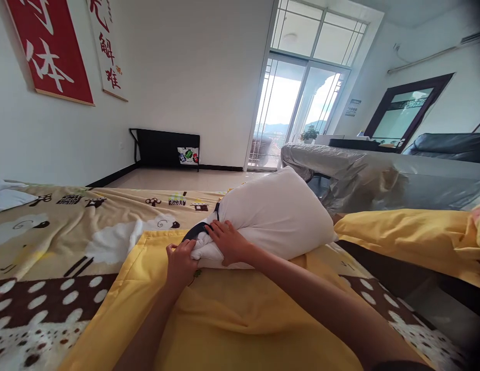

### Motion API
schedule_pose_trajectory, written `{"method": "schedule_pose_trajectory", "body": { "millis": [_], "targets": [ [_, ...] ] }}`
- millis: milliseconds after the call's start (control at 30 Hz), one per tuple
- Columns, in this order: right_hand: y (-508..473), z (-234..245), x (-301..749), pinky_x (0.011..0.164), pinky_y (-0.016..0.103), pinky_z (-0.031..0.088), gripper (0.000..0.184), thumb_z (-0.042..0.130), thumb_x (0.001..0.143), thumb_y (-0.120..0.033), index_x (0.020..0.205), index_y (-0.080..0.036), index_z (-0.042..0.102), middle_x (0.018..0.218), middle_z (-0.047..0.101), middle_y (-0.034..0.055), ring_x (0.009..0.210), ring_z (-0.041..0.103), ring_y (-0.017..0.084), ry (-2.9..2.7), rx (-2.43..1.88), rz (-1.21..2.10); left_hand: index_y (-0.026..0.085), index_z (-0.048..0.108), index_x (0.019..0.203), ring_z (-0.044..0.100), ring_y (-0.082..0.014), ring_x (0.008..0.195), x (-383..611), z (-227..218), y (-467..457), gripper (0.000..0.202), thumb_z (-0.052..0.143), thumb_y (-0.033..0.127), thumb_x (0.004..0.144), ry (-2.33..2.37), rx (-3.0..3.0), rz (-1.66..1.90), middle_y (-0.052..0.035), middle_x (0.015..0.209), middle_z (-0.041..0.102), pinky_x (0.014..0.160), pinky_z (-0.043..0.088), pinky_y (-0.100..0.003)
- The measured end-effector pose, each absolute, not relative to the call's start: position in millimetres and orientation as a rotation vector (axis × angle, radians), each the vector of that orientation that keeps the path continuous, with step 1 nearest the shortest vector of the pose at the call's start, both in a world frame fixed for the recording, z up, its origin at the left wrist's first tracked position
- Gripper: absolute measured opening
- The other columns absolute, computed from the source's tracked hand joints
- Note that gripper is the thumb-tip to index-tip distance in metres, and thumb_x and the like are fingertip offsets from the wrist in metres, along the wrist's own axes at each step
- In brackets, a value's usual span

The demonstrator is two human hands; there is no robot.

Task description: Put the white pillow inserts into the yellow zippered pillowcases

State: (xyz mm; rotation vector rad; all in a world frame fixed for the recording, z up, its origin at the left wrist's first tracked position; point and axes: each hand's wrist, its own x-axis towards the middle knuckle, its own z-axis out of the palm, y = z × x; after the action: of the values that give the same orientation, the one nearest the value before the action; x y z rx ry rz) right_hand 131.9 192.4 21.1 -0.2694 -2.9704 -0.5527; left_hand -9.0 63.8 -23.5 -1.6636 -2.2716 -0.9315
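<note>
A white pillow (274,216) lies on a yellow cover (232,314) spread over the bed. A dark piece of fabric (196,231) sits at the pillow's near left corner. My left hand (181,265) is closed, pinching the pillow's corner edge from the left. My right hand (229,241) rests on top of the same corner, with fingers curled and pressing down on the white fabric beside the dark piece.
A patterned blanket with sheep and dots (58,247) covers the bed to the left. Another yellow cover (413,232) lies bunched at the right. A silver-wrapped sofa (379,175) stands behind, with a black shelf (166,147) by the wall and a glass balcony door (297,108).
</note>
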Motion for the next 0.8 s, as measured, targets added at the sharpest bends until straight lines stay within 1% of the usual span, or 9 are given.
{"method": "schedule_pose_trajectory", "body": {
  "millis": [67,167,267,333,467,567,633,700,800],
  "targets": [
    [192,14,126,0.102,0.049,0.020,0.102,0.072,0.056,-0.032,0.140,-0.003,0.023,0.137,0.036,0.0248,0.126,0.028,0.036,-2.891,-0.346,-0.543,0.020,0.057,0.086,0.057,-0.0211,0.089,-9,-23,64,0.017,0.049,0.015,0.073,-2.252,-1.667,-0.934,-0.0023,0.088,0.063,0.082,0.026,-0.040],
    [192,8,118,0.092,0.042,0.029,0.066,0.062,0.061,-0.018,0.123,-0.007,0.043,0.120,0.049,0.0189,0.110,0.040,0.030,-2.798,-0.472,-0.490,0.021,0.057,0.095,0.055,-0.0225,0.097,-5,-23,65,0.027,0.049,0.011,0.071,-2.237,-1.671,-0.950,-0.0040,0.098,0.063,0.086,0.027,-0.041],
    [195,6,112,0.084,0.038,0.030,0.038,0.057,0.065,-0.016,0.103,-0.012,0.051,0.107,0.055,0.0146,0.099,0.044,0.026,-2.768,-0.525,-0.416,0.021,0.054,0.106,0.051,-0.0228,0.108,2,-23,65,0.038,0.048,0.008,0.072,-2.229,-1.654,-0.994,-0.0056,0.112,0.060,0.090,0.027,-0.041],
    [198,6,110,0.083,0.037,0.029,0.033,0.058,0.068,-0.020,0.099,-0.013,0.051,0.103,0.056,0.0130,0.098,0.045,0.026,-2.770,-0.516,-0.395,0.021,0.051,0.111,0.049,-0.0230,0.112,6,-21,64,0.038,0.049,0.011,0.075,-2.211,-1.638,-1.002,-0.0065,0.117,0.058,0.092,0.028,-0.041],
    [201,9,110,0.083,0.037,0.028,0.030,0.059,0.071,-0.026,0.098,-0.014,0.051,0.101,0.058,0.0116,0.097,0.046,0.025,-2.773,-0.485,-0.403,0.020,0.047,0.116,0.049,-0.0236,0.116,10,-12,60,0.039,0.056,0.021,0.077,-2.138,-1.665,-0.973,-0.0082,0.122,0.056,0.094,0.029,-0.042],
    [200,27,117,0.082,0.035,0.028,0.027,0.058,0.074,-0.028,0.096,-0.015,0.052,0.099,0.059,0.0110,0.096,0.048,0.024,-2.772,-0.425,-0.400,0.020,0.045,0.119,0.049,-0.0247,0.116,11,5,51,0.046,0.061,0.033,0.078,-2.004,-1.761,-0.980,-0.0105,0.125,0.055,0.093,0.031,-0.041],
    [199,48,127,0.081,0.035,0.028,0.022,0.057,0.077,-0.029,0.094,-0.015,0.053,0.096,0.060,0.0105,0.094,0.049,0.023,-2.764,-0.377,-0.386,0.020,0.042,0.123,0.049,-0.0245,0.117,11,22,41,0.051,0.060,0.040,0.081,-1.844,-1.799,-1.066,-0.0117,0.127,0.054,0.093,0.031,-0.040],
    [198,74,140,0.080,0.034,0.029,0.017,0.055,0.078,-0.025,0.091,-0.016,0.053,0.094,0.060,0.0100,0.092,0.049,0.022,-2.742,-0.340,-0.369,0.020,0.043,0.122,0.050,-0.0223,0.115,12,39,29,0.042,0.054,0.038,0.086,-1.654,-1.713,-1.256,-0.0105,0.124,0.056,0.093,0.032,-0.038],
    [195,113,163,0.078,0.034,0.030,0.011,0.055,0.074,-0.020,0.085,-0.017,0.053,0.089,0.060,0.0085,0.089,0.049,0.022,-2.683,-0.315,-0.359,0.019,0.054,0.104,0.056,-0.0183,0.100,9,60,11,0.017,0.048,0.024,0.088,-1.452,-1.408,-1.565,-0.0064,0.102,0.064,0.091,0.037,-0.034]
  ]
}}
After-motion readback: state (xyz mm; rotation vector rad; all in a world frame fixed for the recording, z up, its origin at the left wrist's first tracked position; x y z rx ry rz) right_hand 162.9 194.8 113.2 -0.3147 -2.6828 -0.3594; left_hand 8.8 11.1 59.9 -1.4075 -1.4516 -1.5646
